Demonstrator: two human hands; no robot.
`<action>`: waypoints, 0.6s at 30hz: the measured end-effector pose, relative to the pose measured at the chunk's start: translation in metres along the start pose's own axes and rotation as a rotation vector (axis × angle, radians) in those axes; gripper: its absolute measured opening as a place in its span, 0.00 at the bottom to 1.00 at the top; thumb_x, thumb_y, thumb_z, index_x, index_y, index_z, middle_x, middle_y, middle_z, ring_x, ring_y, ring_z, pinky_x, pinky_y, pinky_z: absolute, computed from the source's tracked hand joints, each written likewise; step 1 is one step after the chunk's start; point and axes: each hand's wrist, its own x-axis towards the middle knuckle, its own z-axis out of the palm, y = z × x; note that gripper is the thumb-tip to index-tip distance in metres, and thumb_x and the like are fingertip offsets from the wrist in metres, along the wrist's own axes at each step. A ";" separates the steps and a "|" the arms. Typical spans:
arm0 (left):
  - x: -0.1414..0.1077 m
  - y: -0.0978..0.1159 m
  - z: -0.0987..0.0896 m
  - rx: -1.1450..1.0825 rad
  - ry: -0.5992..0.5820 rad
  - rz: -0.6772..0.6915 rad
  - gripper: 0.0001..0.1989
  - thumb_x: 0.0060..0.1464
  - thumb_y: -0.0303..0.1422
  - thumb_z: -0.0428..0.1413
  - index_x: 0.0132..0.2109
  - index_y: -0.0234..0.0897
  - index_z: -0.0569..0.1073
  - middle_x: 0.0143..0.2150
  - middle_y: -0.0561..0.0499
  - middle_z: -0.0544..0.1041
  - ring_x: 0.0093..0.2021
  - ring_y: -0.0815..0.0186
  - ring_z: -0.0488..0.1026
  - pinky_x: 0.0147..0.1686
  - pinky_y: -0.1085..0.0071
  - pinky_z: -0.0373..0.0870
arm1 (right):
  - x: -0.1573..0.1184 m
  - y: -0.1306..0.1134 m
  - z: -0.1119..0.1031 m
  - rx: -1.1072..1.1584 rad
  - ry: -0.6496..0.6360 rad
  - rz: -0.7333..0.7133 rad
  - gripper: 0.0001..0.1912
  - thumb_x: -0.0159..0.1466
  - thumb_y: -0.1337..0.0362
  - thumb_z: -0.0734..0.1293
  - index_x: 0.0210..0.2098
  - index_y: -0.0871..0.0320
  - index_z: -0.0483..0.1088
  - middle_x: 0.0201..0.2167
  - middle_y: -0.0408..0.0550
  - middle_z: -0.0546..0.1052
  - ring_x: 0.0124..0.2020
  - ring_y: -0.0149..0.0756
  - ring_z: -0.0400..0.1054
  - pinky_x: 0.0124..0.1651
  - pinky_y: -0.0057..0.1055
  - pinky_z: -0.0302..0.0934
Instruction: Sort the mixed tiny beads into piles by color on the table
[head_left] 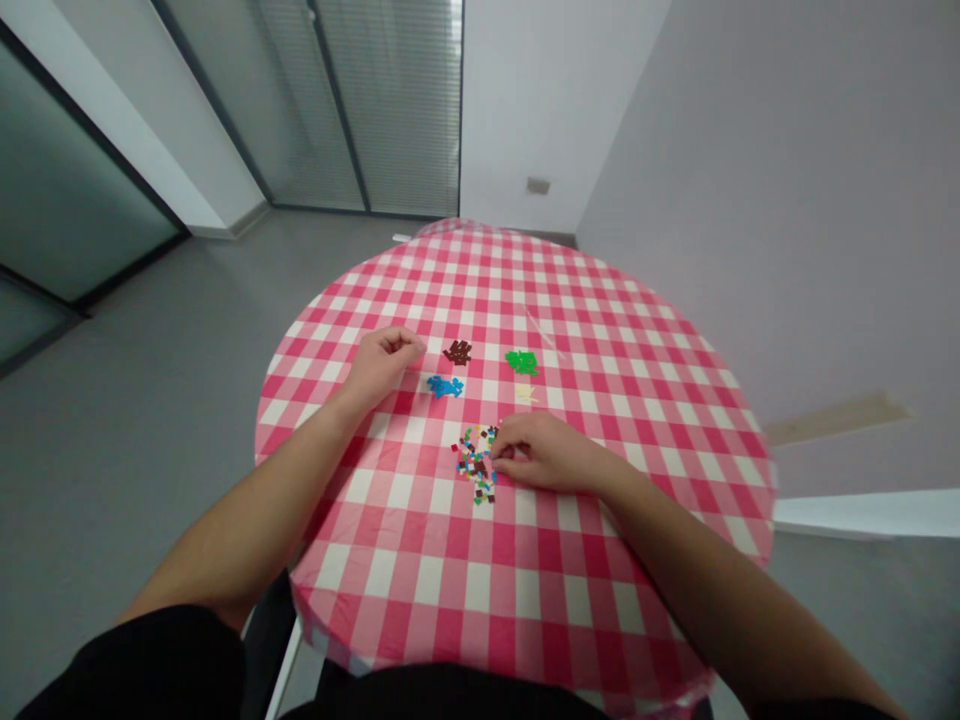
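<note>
Right hand (544, 452) lies curled at the edge of a messy pile of tiny plastic bricks (475, 462), touching it, but you cannot tell if it holds one. Left hand (379, 365) is curled small, just beside a blue pile (445, 386). A brown pile (457, 352), a green pile (521, 363) and a pale yellow pile (525, 394) sit near them on the red-and-white checked tabletop (420, 580).

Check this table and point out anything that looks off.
The mixed pile of tiny pieces by the right hand stands out: its colours are jumbled, while the brown pieces, green pieces and blue pieces lie in separate clumps. The checked tablecloth also rucks up at its far edge.
</note>
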 end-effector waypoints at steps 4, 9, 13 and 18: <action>-0.014 0.005 0.016 -0.042 -0.278 0.020 0.08 0.49 0.36 0.62 0.30 0.34 0.77 0.28 0.50 0.77 0.28 0.69 0.70 0.30 0.72 0.67 | 0.001 0.006 0.002 0.103 0.364 -0.016 0.05 0.64 0.65 0.70 0.35 0.57 0.79 0.29 0.47 0.79 0.29 0.32 0.69 0.32 0.28 0.60; -0.027 0.008 0.037 -0.100 -0.645 -0.004 0.09 0.50 0.36 0.63 0.35 0.35 0.81 0.33 0.46 0.81 0.33 0.66 0.75 0.36 0.71 0.71 | 0.004 0.008 0.004 0.097 0.623 -0.012 0.06 0.63 0.61 0.72 0.34 0.56 0.79 0.26 0.45 0.77 0.26 0.31 0.67 0.30 0.29 0.60; -0.032 0.007 0.046 -0.154 -0.743 -0.038 0.12 0.52 0.39 0.64 0.37 0.33 0.81 0.33 0.45 0.81 0.32 0.67 0.75 0.34 0.72 0.70 | 0.006 0.007 0.008 0.107 0.644 -0.020 0.10 0.63 0.56 0.73 0.33 0.56 0.79 0.25 0.45 0.75 0.26 0.31 0.67 0.30 0.29 0.60; -0.033 0.006 0.046 -0.185 -0.742 -0.059 0.15 0.51 0.43 0.65 0.35 0.33 0.81 0.31 0.46 0.80 0.30 0.67 0.74 0.32 0.72 0.69 | 0.006 0.009 0.010 0.100 0.624 0.006 0.11 0.63 0.54 0.72 0.34 0.55 0.79 0.25 0.46 0.76 0.27 0.32 0.68 0.31 0.29 0.61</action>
